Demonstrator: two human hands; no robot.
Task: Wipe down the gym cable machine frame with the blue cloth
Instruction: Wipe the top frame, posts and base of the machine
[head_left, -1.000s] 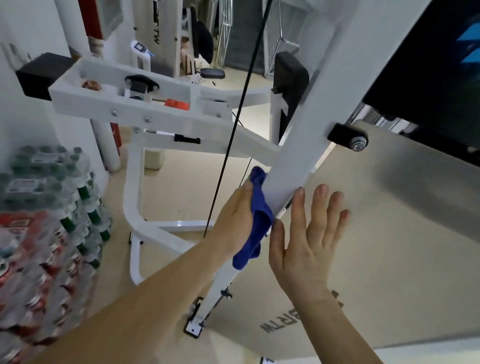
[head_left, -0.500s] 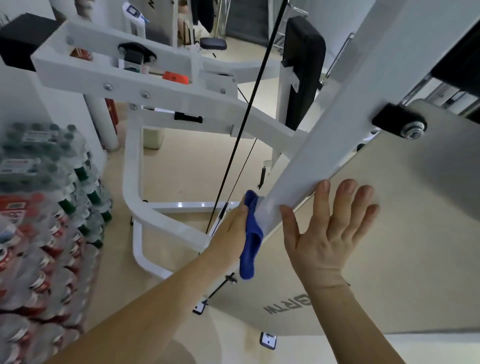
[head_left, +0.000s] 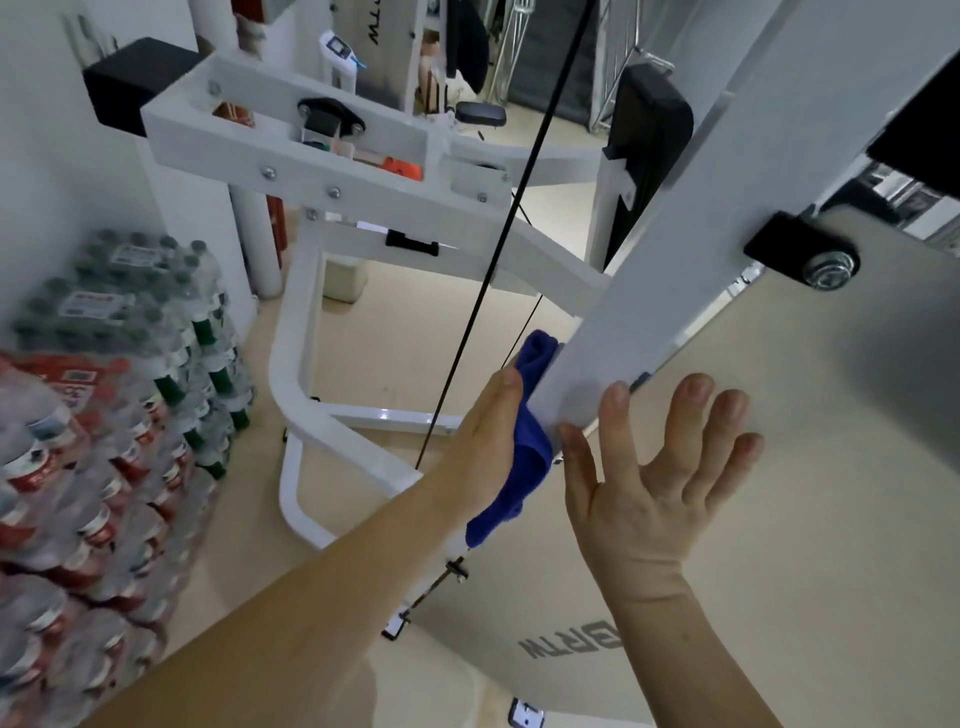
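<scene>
**Cloth pressed on the side of the post**

The left grip (head_left: 480, 447) holds the cloth (head_left: 537, 358) and presses it on the left side of the white post (head_left: 660, 249). Its thumb lies on the cloth. Its other fingers are hidden. A bit of cloth hangs down under it.

The right grip (head_left: 649, 488) is open, with straight fingers. Its thumb touches the front of the post, and its fingers spread over the tan panel (head_left: 831, 441).

So the post sits between the two, and the left one has the cloth. The post is long and slanted. It goes up and to the right from the cloth, and down toward the floor. I think the next wipe should slide along that line. A black cable (head_left: 497, 249) runs close by on the left.
</scene>
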